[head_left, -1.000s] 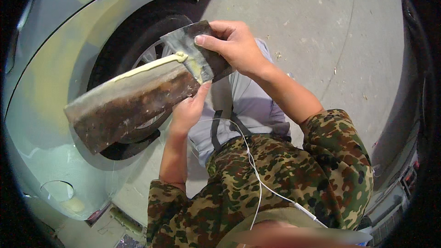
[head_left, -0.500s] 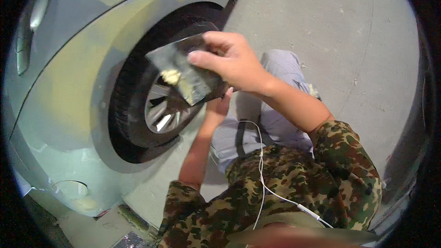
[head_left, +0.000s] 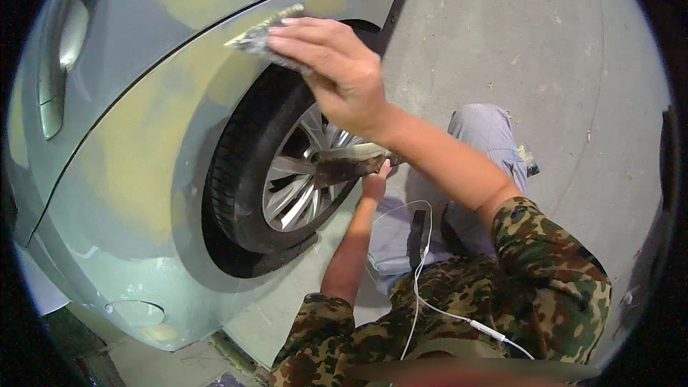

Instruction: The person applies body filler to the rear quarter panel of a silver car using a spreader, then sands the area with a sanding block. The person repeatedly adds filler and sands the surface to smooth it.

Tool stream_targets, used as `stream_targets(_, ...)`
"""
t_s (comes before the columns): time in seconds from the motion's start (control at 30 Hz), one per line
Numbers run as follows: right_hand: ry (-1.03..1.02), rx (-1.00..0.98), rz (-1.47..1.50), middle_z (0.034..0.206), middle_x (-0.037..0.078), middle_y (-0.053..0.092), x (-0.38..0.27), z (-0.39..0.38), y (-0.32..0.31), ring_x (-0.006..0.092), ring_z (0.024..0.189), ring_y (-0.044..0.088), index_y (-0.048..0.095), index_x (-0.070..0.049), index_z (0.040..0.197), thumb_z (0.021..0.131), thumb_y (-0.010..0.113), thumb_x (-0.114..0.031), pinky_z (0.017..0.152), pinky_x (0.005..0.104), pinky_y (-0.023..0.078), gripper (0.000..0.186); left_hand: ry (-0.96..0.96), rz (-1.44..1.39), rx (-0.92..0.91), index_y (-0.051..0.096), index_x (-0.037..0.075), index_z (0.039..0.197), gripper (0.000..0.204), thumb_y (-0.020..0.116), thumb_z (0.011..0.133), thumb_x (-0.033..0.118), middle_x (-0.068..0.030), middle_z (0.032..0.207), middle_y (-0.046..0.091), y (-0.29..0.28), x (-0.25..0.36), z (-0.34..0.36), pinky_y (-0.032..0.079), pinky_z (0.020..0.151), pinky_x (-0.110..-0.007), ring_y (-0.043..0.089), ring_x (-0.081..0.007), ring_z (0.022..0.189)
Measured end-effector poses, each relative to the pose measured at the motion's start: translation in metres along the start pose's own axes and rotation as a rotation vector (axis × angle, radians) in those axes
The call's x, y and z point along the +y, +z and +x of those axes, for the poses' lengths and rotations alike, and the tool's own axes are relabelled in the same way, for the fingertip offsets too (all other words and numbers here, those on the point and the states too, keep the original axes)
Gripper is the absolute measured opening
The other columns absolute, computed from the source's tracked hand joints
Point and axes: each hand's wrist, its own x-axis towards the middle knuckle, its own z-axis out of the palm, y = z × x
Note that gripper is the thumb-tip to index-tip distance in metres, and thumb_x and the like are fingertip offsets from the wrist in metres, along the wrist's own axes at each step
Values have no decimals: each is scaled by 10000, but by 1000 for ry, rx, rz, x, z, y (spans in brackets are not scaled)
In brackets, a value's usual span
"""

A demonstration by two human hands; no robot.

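Observation:
My right hand (head_left: 337, 64) is closed on a grey, flat putty spreader (head_left: 261, 37), fingers laid along its face. Yellow putty shows at the spreader's edge. It is held at the wheel-arch lip of the car's rear fender (head_left: 193, 193); whether its edge touches the panel I cannot tell. Broad patches of yellow filler (head_left: 136, 158) cover the fender's grey surface. Lower down, in front of the wheel (head_left: 294, 204), my left hand (head_left: 374, 183) grips a dark, smeared putty board (head_left: 347, 170) with a pale upper edge. Most of its fingers are hidden.
The tyre (head_left: 236, 172) stands just below the arch. A car door handle (head_left: 54, 100) lies at the far left. A white earphone cable (head_left: 417, 272) hangs over my camouflage shirt. Concrete floor (head_left: 530, 43) stretches to the right of my bent knee.
My right hand has moved up and left to the fender, turning the spreader edge-on. The putty board in my left hand, mostly hidden before, now shows. The view has shifted slightly.

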Motion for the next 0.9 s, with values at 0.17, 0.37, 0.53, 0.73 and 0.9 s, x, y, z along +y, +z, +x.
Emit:
stream_targets(0.17, -125, 22, -209, 1262, 27, 775, 4, -22, 38, 255, 1241, 703, 812, -145, 1182, 909, 737, -80, 1059, 471, 534, 290, 433, 295, 91, 805, 46, 1119, 245, 720, 954, 207, -167, 951, 762, 27, -85, 7, 556, 847, -440, 740, -293, 909)
stream_targets(0.37, -164, 15, -278, 1231, -2, 785, -4, -30, 33, 228, 1224, 712, 813, -159, 1162, 897, 755, -135, 1050, 433, 523, 272, 533, -11, 89, 809, 97, 1056, 253, 698, 835, 40, -135, 665, 649, 45, -138, 19, 525, 554, -449, 676, -281, 601)
stream_targets(0.53, -137, 44, -251, 1201, 6, 797, 5, -4, 22, 248, 1178, 724, 808, -139, 1143, 880, 732, -78, 987, 431, 518, 280, 496, -39, 25, 799, 104, 1166, 278, 708, 903, 97, -115, 633, 609, 49, -127, 17, 512, 540, -424, 652, -276, 578)
stream_targets(0.73, -92, -35, -241, 1232, 26, 801, -7, -18, 31, 247, 1182, 731, 814, -129, 1176, 900, 728, -26, 1008, 421, 523, 307, 372, 37, 32, 784, 102, 1225, 300, 700, 942, 153, -121, 735, 596, 58, -108, 18, 514, 606, -432, 648, -286, 663)
stream_targets(0.9, -98, -1, -232, 1214, 8, 805, 0, -15, 26, 232, 1198, 722, 823, -143, 1146, 903, 741, -60, 1008, 423, 520, 270, 281, -50, 10, 773, 96, 1249, 313, 688, 962, 188, -135, 851, 592, 56, -99, 23, 517, 672, -442, 648, -294, 753)
